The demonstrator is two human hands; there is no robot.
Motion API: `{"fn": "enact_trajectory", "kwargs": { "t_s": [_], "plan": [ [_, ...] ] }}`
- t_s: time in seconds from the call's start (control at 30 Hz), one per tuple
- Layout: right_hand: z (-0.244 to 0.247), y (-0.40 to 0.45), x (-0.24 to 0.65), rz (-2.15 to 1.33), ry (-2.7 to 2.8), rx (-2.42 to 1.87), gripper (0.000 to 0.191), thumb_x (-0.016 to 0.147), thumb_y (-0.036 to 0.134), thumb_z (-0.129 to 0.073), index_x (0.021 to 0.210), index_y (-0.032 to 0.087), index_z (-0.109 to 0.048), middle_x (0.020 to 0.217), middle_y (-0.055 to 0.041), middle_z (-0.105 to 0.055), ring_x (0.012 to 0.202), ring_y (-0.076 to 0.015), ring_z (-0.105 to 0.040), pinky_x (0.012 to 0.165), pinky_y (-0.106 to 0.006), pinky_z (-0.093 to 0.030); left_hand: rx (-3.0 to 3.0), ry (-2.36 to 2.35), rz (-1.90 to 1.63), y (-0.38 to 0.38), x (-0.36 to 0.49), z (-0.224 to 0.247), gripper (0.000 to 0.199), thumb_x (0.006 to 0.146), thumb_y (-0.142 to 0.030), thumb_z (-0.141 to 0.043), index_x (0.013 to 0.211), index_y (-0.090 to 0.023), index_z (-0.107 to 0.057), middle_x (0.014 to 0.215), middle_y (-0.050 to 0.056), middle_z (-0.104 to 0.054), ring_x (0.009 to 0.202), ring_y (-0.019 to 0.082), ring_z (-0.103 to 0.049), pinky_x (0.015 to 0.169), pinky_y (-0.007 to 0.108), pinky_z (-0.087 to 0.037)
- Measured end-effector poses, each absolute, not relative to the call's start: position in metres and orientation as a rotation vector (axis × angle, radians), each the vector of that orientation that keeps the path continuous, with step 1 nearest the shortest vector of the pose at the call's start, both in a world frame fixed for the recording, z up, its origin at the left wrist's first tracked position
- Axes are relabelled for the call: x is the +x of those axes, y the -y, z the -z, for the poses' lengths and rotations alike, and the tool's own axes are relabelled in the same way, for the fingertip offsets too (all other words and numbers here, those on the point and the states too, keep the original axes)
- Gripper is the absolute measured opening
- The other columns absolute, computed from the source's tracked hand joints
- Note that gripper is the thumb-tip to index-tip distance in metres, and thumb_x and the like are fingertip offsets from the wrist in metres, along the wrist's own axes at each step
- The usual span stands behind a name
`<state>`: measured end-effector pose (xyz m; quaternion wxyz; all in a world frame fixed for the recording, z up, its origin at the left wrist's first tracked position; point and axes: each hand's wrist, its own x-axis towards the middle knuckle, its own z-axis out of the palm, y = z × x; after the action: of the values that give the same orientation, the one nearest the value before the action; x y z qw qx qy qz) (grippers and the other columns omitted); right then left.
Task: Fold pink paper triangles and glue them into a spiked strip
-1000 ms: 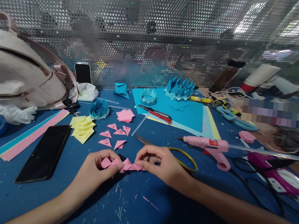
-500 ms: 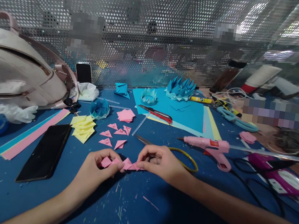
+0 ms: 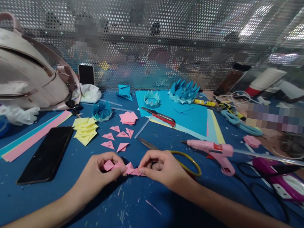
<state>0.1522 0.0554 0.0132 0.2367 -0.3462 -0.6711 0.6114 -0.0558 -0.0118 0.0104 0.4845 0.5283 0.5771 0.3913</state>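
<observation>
A chain of folded pink paper triangles (image 3: 130, 169) spans the gap between my hands, low over the blue table. My left hand (image 3: 103, 169) pinches its left part between thumb and fingers. The right end is held by the thumb and fingertips of my right hand (image 3: 161, 167). Several loose pink folded triangles (image 3: 109, 136) lie just beyond my left hand, with a stack of pink paper (image 3: 128, 117) behind them. Scissors with yellow handles (image 3: 187, 161) lie partly hidden behind my right hand.
A pink glue gun (image 3: 215, 150) lies at right. A black phone (image 3: 45, 155), yellow folded papers (image 3: 85, 130) and paper strips (image 3: 34, 134) are at left. Farther back are a red cutter (image 3: 163, 117), blue sheets (image 3: 193, 122), blue paper crowns (image 3: 184, 91) and a bag (image 3: 18, 67).
My right hand's fingertips have come slightly lower on the right end of the pink chain. Both hands keep their hold, and the view has shifted very slightly.
</observation>
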Motion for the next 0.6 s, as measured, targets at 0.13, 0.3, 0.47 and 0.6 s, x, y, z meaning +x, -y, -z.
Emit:
{"fn": "enact_trajectory", "kwargs": {
  "t_s": [0.13,0.3,0.47,0.6],
  "plan": [
    [-0.0119,-0.0548,0.1528,-1.637,1.905,-0.945,0.018,0.076,0.031,-0.075,0.077,0.014,-0.068,0.066,0.0007,-0.06,0.055,-0.007,-0.047,0.047,-0.019,-0.031,1.296,-1.402,-0.95,0.0112,-0.0568,-0.0096,0.02,0.08,-0.035,-0.068,0.071,-0.016,-0.067,0.067,0.001,-0.068,0.058,0.011,-0.051,0.056,0.02,-0.038],
    [-0.0116,-0.0535,0.1541,-1.431,2.05,-0.935,0.014,0.079,0.028,-0.07,0.077,0.014,-0.067,0.061,0.0036,-0.053,0.049,-0.0051,-0.038,0.044,-0.018,-0.025,1.412,-1.42,-0.948,0.0109,-0.0588,-0.0122,0.014,0.079,-0.029,-0.068,0.072,-0.017,-0.07,0.069,0.0,-0.069,0.063,0.013,-0.055,0.06,0.022,-0.04],
    [-0.0127,-0.0498,0.154,-1.176,2.161,-0.813,0.007,0.079,0.021,-0.068,0.075,0.014,-0.067,0.068,0.0015,-0.058,0.052,-0.0056,-0.046,0.046,-0.018,-0.031,1.45,-1.393,-0.956,0.0109,-0.0573,-0.0132,0.012,0.078,-0.031,-0.071,0.078,-0.02,-0.075,0.078,0.003,-0.074,0.072,0.017,-0.064,0.066,0.024,-0.045],
    [-0.0104,-0.0488,0.1544,-1.048,2.23,-0.74,0.003,0.079,0.016,-0.068,0.077,0.016,-0.066,0.068,0.0023,-0.058,0.055,-0.0064,-0.048,0.049,-0.019,-0.032,1.448,-1.371,-0.984,0.0127,-0.0561,-0.0103,0.01,0.077,-0.028,-0.071,0.074,-0.019,-0.075,0.075,0.003,-0.074,0.068,0.015,-0.064,0.062,0.023,-0.046]
  ]
}}
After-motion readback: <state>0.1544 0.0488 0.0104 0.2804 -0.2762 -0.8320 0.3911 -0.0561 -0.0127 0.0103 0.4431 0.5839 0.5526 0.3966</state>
